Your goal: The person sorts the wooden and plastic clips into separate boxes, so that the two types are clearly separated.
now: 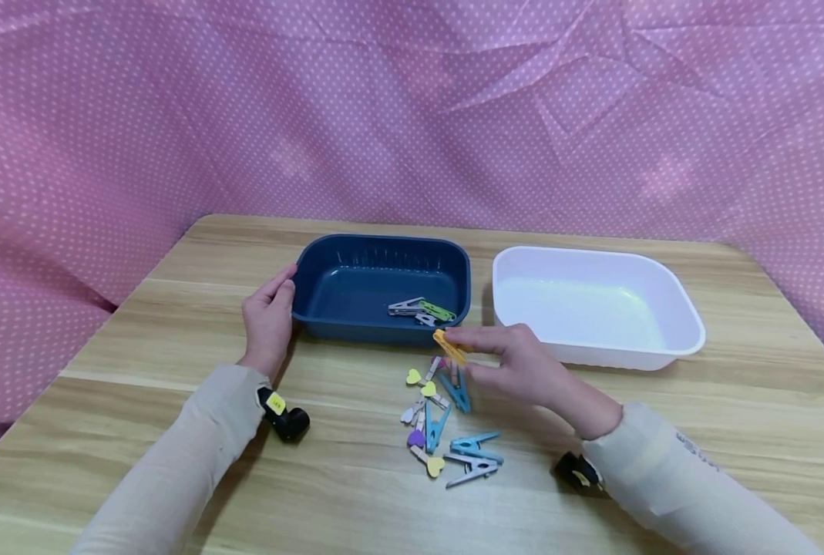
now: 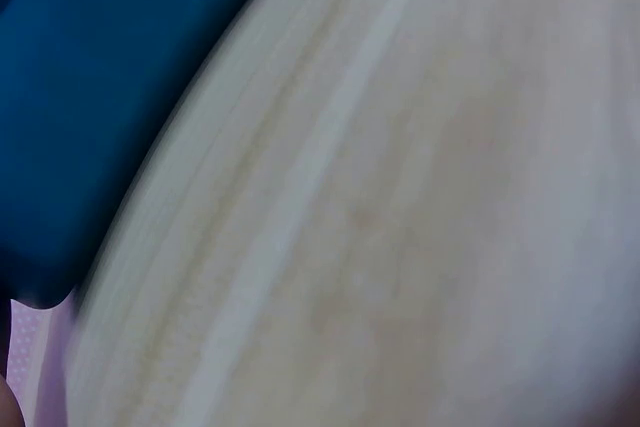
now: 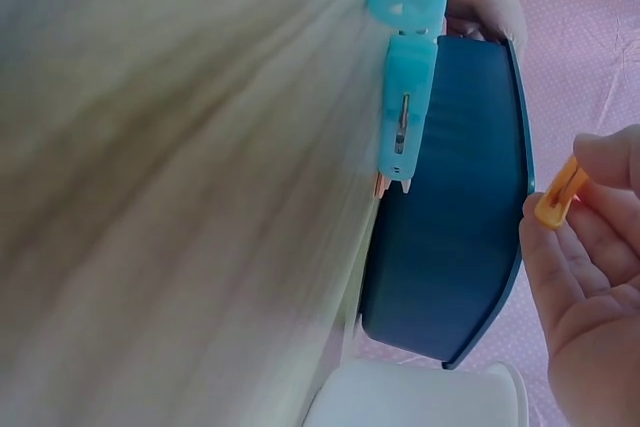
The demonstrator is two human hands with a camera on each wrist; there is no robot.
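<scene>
My right hand (image 1: 516,358) pinches an orange clothespin (image 1: 449,347) between thumb and fingers, close by the front right corner of the dark blue basin (image 1: 356,331). In the right wrist view the orange clothespin (image 3: 562,192) shows end-on between thumb and fingertips. My left hand (image 1: 269,320) holds the left rim of the basin, thumb and fingers at its wall. Inside the basin lie a green clothespin (image 1: 437,311) and grey ones (image 1: 406,307). Below my right hand, a loose pile holds blue clothespins (image 1: 436,426), a grey clothespin (image 1: 472,469) and small wooden pegs with hearts (image 1: 435,465).
A white basin (image 1: 599,351) stands to the right of the blue one, with a narrow gap between them. The wooden table (image 1: 342,478) runs back to a pink dotted cloth (image 1: 412,116) hanging behind and at both sides.
</scene>
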